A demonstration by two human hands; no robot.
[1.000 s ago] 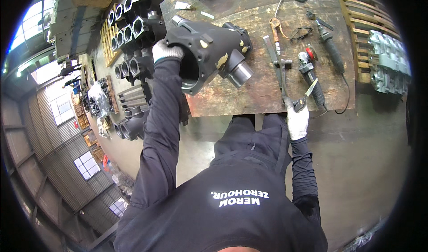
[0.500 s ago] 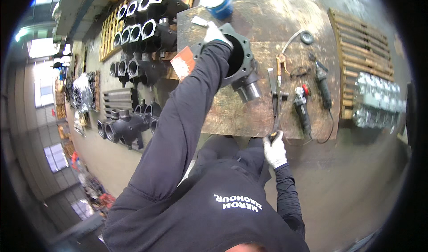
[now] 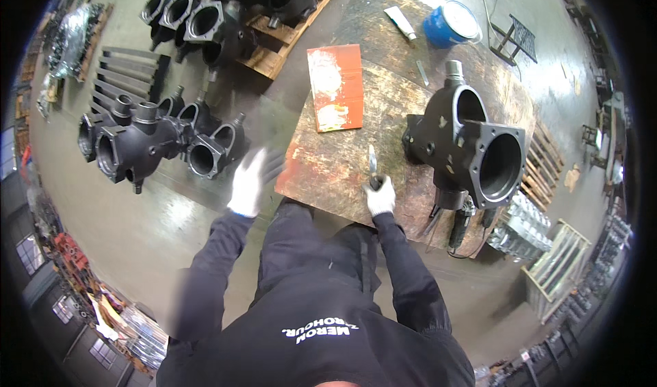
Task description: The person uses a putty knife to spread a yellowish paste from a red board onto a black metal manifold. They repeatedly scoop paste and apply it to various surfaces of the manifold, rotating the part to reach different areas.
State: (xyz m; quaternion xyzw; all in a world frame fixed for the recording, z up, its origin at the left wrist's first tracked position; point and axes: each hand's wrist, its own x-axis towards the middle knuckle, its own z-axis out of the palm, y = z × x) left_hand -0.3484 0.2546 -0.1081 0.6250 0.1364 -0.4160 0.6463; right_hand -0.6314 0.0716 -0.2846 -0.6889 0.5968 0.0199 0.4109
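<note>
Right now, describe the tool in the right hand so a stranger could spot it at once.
Start at the rusty brown metal worktable bearing the big black cast housing. At the near edge, the white-gloved right hand grips a short dark-handled tool with a pale blade, pointing away. Unlike the power tools beside the housing, it is small, cordless and held.

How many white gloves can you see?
2. The left hand wears one, blurred, in the air beside the table. The right hand wears the other, gripping a knife at the table's near edge.
</note>
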